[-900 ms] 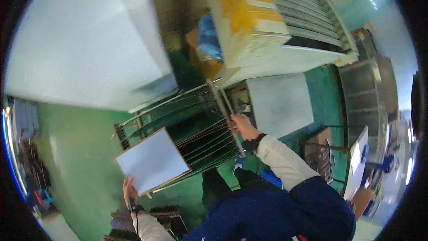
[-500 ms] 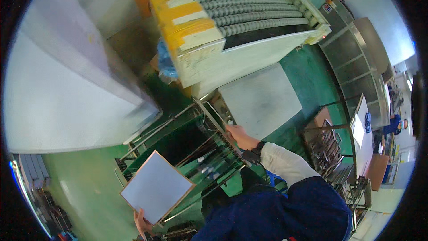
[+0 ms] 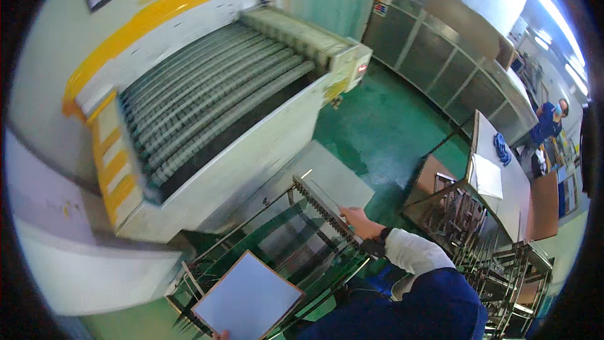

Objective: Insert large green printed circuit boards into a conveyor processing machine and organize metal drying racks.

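A flat square white panel (image 3: 248,296) with a thin brown edge lies tilted at the lower middle, over the near left part of a metal rack cart (image 3: 327,211). My left hand (image 3: 222,335) grips the panel's lower edge; only fingertips show, the rest being cut off by the picture's border. My right hand (image 3: 357,221), with a dark band at the wrist, is closed round a thin metal handle bar at the right end of the cart. The cart has slotted rails, and the green floor shows through its frame.
A roller conveyor machine (image 3: 220,88) with yellow tape stands ahead left, a grey plate (image 3: 340,176) low beside it. On the right, a table (image 3: 503,182) carries white sheets and a blue item; metal racks (image 3: 497,283) crowd nearby. A person (image 3: 547,126) stands far right.
The view has swung right, so the conveyor sits further left and lower. My left hand and the panel are lower in the picture. My right hand stays on the cart.
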The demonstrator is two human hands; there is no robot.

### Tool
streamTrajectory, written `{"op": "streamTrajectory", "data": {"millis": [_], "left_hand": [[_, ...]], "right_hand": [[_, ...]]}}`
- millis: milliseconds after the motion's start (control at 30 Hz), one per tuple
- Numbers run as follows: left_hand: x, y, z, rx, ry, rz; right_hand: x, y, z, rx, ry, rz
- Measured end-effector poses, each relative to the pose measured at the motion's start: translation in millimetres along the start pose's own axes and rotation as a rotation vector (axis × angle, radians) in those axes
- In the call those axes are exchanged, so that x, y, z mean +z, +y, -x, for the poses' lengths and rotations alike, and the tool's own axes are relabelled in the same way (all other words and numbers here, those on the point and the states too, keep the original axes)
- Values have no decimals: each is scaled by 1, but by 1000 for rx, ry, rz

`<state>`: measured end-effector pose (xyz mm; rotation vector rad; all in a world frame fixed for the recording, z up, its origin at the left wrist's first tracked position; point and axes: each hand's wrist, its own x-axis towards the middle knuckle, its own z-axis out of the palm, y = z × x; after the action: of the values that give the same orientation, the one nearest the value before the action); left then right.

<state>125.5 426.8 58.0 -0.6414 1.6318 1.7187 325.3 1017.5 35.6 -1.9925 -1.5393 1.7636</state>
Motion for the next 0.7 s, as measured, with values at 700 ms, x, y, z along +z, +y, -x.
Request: {"op": "streamTrajectory", "data": {"millis": [700], "left_hand": [[299, 5, -27, 83, -211, -119]], "right_hand": [[-129, -98, -195, -369, -34, -35]]}}
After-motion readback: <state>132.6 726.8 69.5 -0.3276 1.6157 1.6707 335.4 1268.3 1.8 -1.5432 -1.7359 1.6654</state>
